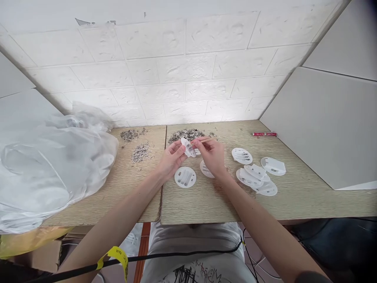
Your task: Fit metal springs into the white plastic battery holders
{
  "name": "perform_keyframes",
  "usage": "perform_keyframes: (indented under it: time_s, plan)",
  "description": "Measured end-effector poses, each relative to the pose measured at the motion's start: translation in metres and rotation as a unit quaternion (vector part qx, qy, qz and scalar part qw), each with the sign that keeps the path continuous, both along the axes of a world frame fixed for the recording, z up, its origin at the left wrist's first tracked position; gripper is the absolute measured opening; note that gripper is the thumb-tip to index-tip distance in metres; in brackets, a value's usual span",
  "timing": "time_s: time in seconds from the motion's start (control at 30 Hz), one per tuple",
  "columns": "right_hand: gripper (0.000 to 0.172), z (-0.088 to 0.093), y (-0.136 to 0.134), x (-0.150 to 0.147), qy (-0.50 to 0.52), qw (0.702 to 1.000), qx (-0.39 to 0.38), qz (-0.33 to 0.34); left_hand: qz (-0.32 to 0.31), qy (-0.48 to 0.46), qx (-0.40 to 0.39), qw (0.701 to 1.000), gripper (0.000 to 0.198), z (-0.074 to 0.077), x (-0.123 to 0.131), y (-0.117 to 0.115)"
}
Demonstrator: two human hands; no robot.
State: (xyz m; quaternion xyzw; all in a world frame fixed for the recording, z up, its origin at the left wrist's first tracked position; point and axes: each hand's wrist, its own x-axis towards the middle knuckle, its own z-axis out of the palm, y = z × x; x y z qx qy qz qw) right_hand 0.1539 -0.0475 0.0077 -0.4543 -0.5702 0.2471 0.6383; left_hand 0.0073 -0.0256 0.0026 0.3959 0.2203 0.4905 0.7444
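Note:
Between the fingertips and thumb of my left hand (172, 159) is a white round plastic battery holder (187, 147), tilted up, with metal pieces in its slots. My right hand (211, 154) is closed in a pinch on a thin tan stick (206, 140), its near end at the holder. Below my left hand a second round battery holder (185, 177) lies flat with its slots facing up. Another holder (206, 169) is partly covered by my right hand. A heap of small metal contact pieces (185, 134) lies just behind my hands.
Several more white holders (250, 177) lie at the right, some stacked. Two smaller piles of metal pieces (141, 152) sit at the left, beside a large clear plastic bag (55, 165). A red pen-like object (264, 134) lies by the right panel. A black cable (165, 256) crosses below the table edge.

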Motion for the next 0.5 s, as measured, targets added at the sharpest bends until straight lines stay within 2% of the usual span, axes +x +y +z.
perform_keyframes:
  time_s: [0.3, 0.5]
  plan:
    - [0.024, -0.0028, 0.0002, -0.0004, 0.001, 1.0, -0.016, 0.0, -0.003, 0.016, 0.016, 1.0, 0.04, 0.0024, -0.0006, -0.0004]
    - [0.027, 0.0022, -0.0009, 0.0016, -0.01, 1.0, -0.017, 0.012, -0.029, 0.0, -0.006, 1.0, 0.041, 0.0001, -0.0054, 0.0038]
